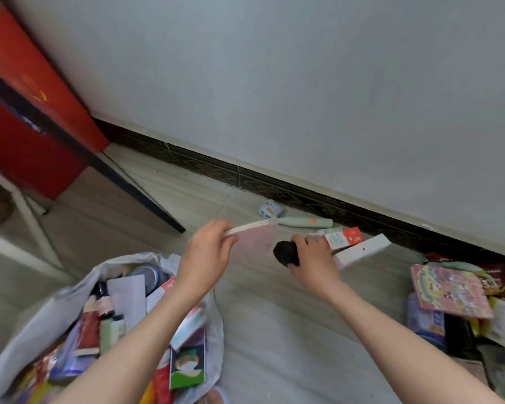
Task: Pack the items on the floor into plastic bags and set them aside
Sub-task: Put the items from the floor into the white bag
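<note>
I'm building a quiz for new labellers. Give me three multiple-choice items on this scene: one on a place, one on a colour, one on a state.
1. Where does the plastic bag lie?
A lower left
B by the wall
C upper right

2. What colour is the object in the right hand?
A white
B black
C red

3. What is the left hand doing?
A resting open
B pinching a pink packet
C pressing the floor

Key: 1 A, the bag sits under the left forearm; 2 B, it looks black; 3 B, fingers pinch the packet's edge.

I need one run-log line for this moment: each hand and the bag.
left hand: holds pink flat pack | right hand: holds dark round object | plastic bag: open, part filled, on floor
</note>
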A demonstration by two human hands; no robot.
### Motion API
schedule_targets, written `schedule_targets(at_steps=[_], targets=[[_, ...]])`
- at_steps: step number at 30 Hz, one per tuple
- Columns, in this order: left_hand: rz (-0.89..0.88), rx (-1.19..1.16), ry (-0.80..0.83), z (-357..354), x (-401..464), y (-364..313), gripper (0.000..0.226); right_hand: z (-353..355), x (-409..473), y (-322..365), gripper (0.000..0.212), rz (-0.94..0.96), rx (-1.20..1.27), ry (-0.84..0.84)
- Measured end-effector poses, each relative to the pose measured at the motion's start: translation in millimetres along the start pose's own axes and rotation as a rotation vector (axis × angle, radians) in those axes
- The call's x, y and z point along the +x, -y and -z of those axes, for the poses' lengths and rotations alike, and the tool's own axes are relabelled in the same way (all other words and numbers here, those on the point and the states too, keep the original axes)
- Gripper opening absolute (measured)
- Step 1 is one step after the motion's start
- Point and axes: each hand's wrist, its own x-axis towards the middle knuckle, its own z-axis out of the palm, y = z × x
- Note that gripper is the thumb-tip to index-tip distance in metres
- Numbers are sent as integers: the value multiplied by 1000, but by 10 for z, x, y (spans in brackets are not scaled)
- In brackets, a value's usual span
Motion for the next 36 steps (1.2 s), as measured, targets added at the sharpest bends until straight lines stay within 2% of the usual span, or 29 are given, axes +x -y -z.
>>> schedule_targets(at_steps=[6,10,14,19,24,28,31,33,36], targets=[[184,-26,-114,696,-713,173,12,308,-533,629,44,5,341,-83],[382,-64,-226,1149,-1278,419,14,272,-819,1179,38,-112,674,32],[613,-79,-339,1494,-1738,734,17,60,-947,1667,33,-145,861,154],[719,0,-325,1612,-1993,1109,15,-218,-968,2156,35,-87,903,245],[693,98,-267,1511,-1845,1415,19,-467,-914,2491,37,-51,1040,326],[710,269,-257,1419,-1670,1653,19,-611,-846,2694,36,-4,1030,369],[757,209,-281,1409,-1636,1803,22,-703,-829,2798,35,37,951,410],[787,91,-277,1430,-1684,1885,34,-756,-841,2841,38,62,892,413],[924,16,-170,1502,-1869,1999,40,-831,-863,2902,41,65,842,365]])
